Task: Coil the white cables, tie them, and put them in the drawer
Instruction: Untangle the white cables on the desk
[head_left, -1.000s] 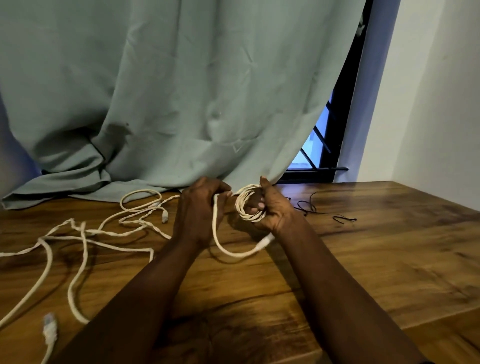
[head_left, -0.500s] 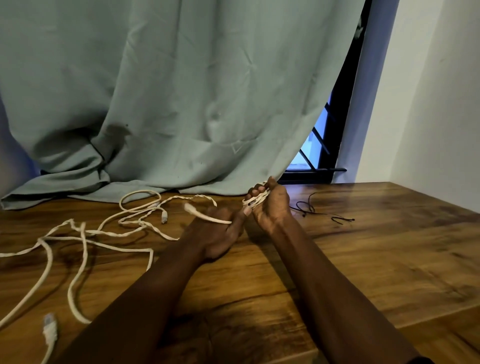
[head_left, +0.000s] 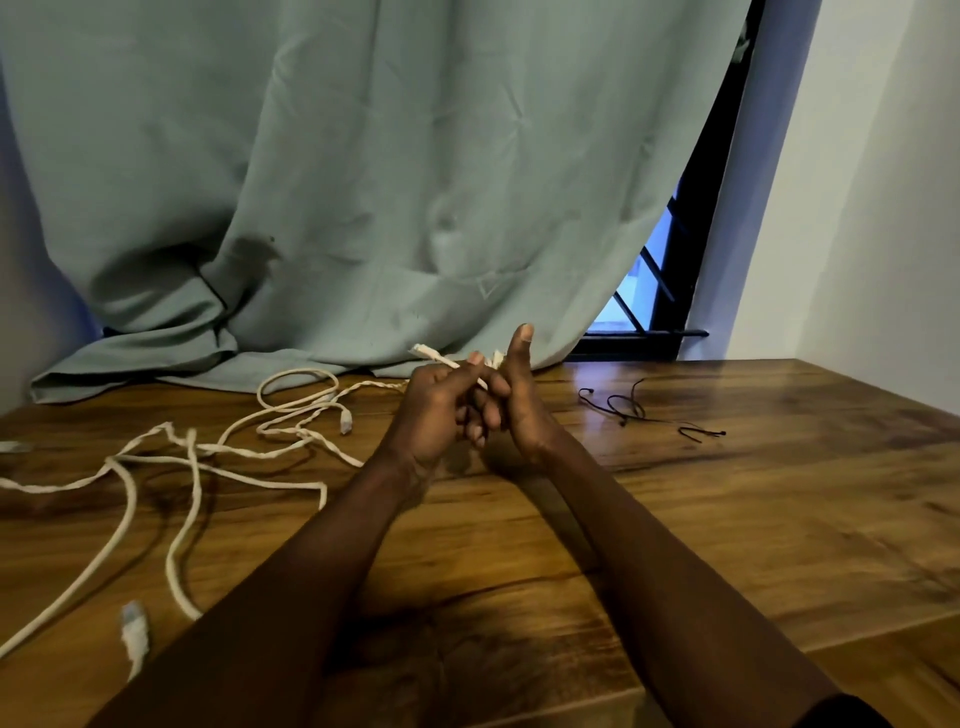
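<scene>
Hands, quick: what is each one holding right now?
Left hand: pinches the white cable near its free end.
Right hand: grips that cable's coil, mostly hidden.

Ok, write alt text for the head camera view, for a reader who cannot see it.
Over a wooden table, a person's left hand and right hand together hold a white cable, its end poking out toward a grey-green curtain. More loose white cables sprawl to the left; thin black ties lie to the right.
</scene>
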